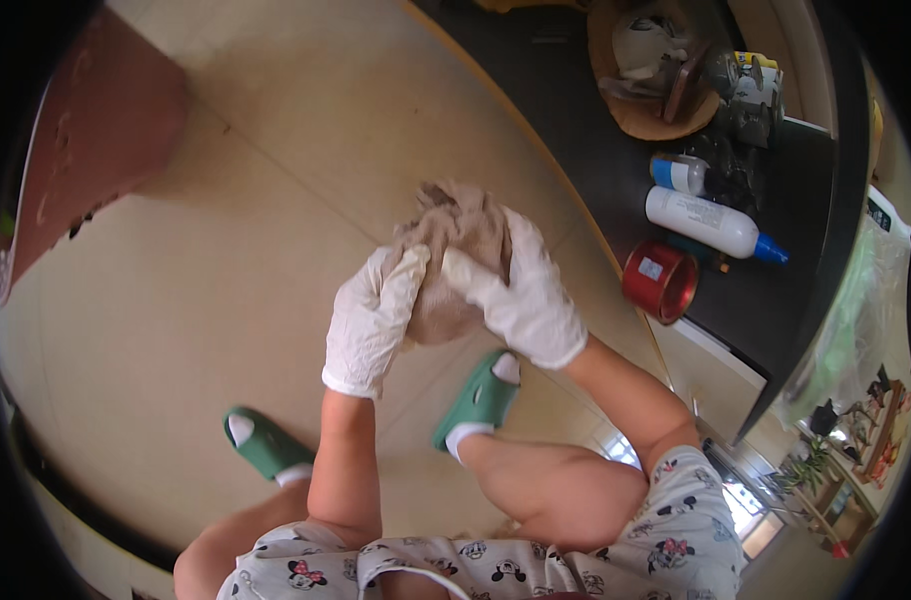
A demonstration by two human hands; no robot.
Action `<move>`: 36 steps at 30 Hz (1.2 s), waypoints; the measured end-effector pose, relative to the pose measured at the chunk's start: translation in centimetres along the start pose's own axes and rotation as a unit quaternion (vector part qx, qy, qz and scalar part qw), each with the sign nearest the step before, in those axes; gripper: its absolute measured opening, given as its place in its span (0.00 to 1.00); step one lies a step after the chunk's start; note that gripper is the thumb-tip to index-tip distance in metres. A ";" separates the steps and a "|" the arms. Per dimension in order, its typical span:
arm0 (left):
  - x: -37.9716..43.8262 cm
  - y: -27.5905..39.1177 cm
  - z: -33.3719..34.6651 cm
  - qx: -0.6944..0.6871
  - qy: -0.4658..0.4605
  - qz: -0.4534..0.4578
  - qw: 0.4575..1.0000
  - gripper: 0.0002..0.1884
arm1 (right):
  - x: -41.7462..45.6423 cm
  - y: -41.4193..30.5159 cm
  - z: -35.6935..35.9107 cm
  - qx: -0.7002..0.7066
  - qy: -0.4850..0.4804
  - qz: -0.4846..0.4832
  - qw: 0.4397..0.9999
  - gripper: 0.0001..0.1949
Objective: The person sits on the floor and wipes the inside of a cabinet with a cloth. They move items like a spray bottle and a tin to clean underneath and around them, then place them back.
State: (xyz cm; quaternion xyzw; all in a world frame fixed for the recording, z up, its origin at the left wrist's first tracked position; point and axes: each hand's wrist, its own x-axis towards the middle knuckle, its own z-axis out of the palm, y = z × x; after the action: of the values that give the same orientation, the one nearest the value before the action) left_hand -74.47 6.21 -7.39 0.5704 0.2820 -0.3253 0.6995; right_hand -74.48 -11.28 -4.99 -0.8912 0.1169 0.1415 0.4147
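Note:
A crumpled brownish-pink cloth is bunched up between my two hands, above the tiled floor. My left hand, in a white glove, grips its left side with the thumb pressed on the front. On the other side my right hand, gloved the same way, holds the cloth with its thumb pointing inward across it. The fingers behind the cloth are mostly hidden. Part of the cloth hangs below the thumbs, over the floor.
A dark shelf at the right bears a red tin, a white bottle with blue cap, a smaller bottle and a round tan tray of items. A reddish-brown panel stands upper left. Green slippers are below.

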 end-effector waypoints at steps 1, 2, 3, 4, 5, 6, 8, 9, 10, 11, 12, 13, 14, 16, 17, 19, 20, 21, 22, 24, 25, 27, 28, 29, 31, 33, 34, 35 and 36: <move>0.8 -0.2 -0.2 0.019 -0.010 -0.013 1.000 0.11 | -0.1 0.0 -0.3 -0.096 0.029 -0.074 0.992 0.38; 2.2 -1.2 0.6 -0.035 -0.026 0.076 0.996 0.11 | 0.5 0.3 -1.0 -0.033 0.051 -0.093 0.994 0.42; 3.4 -1.8 0.6 0.012 -0.054 0.092 0.994 0.12 | 0.7 0.3 -2.1 0.028 0.069 -0.111 0.991 0.45; 4.4 -2.1 0.2 0.061 -0.079 0.105 0.989 0.13 | 1.2 -0.3 -3.4 0.056 0.094 -0.097 0.989 0.45; 5.1 -2.3 -0.1 0.111 -0.102 0.117 0.982 0.14 | 2.1 -1.0 -4.2 0.120 0.144 -0.083 0.979 0.44; 5.3 -0.7 0.1 0.262 -0.083 0.089 0.957 0.16 | 3.3 -1.6 -4.7 0.186 0.201 -0.042 0.961 0.43; 6.0 0.1 0.6 0.331 -0.089 0.107 0.933 0.18 | 4.1 -1.5 -6.5 0.245 0.250 -0.004 0.937 0.38; 6.3 0.3 0.9 0.365 -0.094 0.118 0.919 0.19 | 4.6 -2.1 -7.4 0.215 0.270 0.043 0.938 0.37; 6.5 0.3 0.9 0.369 -0.092 0.135 0.915 0.19 | 5.0 -2.9 -8.2 0.186 0.285 0.090 0.936 0.36; 6.8 0.0 0.6 0.371 -0.088 0.152 0.912 0.20 | 6.5 -1.4 -9.0 0.167 0.284 0.104 0.938 0.37; 6.9 0.0 0.6 0.374 -0.088 0.170 0.908 0.21 | 8.1 -0.2 -9.4 0.173 0.289 0.079 0.938 0.36; 6.8 0.1 0.7 0.367 -0.087 0.167 0.911 0.22 | 9.5 1.1 -9.8 0.177 0.296 0.056 0.937 0.36; 6.6 0.0 1.1 0.359 -0.091 0.164 0.914 0.23 | 11.4 3.1 -10.3 0.157 0.323 0.002 0.933 0.33; 6.6 -0.4 1.0 0.364 -0.085 0.163 0.913 0.24 | 12.4 3.2 -10.1 0.114 0.310 -0.010 0.944 0.29; 6.5 -0.7 1.5 0.373 -0.089 0.172 0.907 0.23 | 12.7 4.6 -11.3 0.077 0.290 -0.029 0.953 0.28; 6.5 -0.9 0.7 0.405 -0.054 0.195 0.891 0.23 | 8.9 1.2 -9.4 0.112 0.278 0.009 0.954 0.24; 6.3 -1.0 0.4 0.425 -0.027 0.214 0.879 0.22 | 7.0 0.8 -8.5 0.176 0.257 -0.002 0.950 0.23; 6.2 -1.2 0.4 0.439 -0.008 0.234 0.867 0.22 | 4.0 -0.1 -8.1 0.261 0.251 0.014 0.932 0.19; 6.4 -1.5 0.1 0.455 0.020 0.265 0.850 0.21 | 1.8 -0.2 -7.1 0.230 0.329 0.000 0.916 0.16; 6.6 -2.4 0.4 0.479 0.065 0.324 0.813 0.20 | -1.4 2.3 -7.5 0.203 0.451 -0.047 0.868 0.21; 6.5 -2.4 0.4 0.474 0.065 0.323 0.816 0.19 | -2.9 2.4 -8.0 0.204 0.501 -0.018 0.841 0.26; 6.6 -1.8 0.3 0.466 0.067 0.321 0.822 0.22 | -3.2 5.6 -10.5 0.151 0.558 -0.013 0.816 0.35; 5.9 -1.2 0.9 0.481 0.094 0.367 0.791 0.25 | -3.3 4.7 -11.3 0.173 0.555 0.007 0.813 0.37; 5.1 -0.5 1.4 0.495 0.121 0.410 0.756 0.29 | -3.0 3.9 -12.1 0.195 0.551 0.026 0.811 0.39; 3.8 1.1 1.0 0.525 0.154 0.463 0.697 0.35 | -0.2 6.7 -13.7 0.220 0.478 0.027 0.850 0.39; 3.5 2.0 2.7 0.507 0.110 0.503 0.691 0.39 | 0.3 6.4 -17.6 0.165 0.394 0.035 0.904 0.38; 3.5 2.0 3.1 0.486 0.094 0.510 0.704 0.38 | 1.2 7.1 -18.0 0.188 0.385 -0.001 0.904 0.36; 3.6 1.8 3.5 0.463 0.078 0.516 0.716 0.36 | 2.1 8.0 -18.1 0.210 0.376 -0.037 0.902 0.34; 3.8 1.7 3.7 0.442 0.066 0.520 0.728 0.35 | 2.8 7.7 -17.6 0.234 0.362 -0.074 0.899 0.32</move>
State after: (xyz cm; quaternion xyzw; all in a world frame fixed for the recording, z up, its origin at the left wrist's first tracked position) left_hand -70.67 2.34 -8.54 0.8925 -0.1892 0.0402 0.4075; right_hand -71.60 -29.99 -0.54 -0.7644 0.2223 -0.2533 0.5497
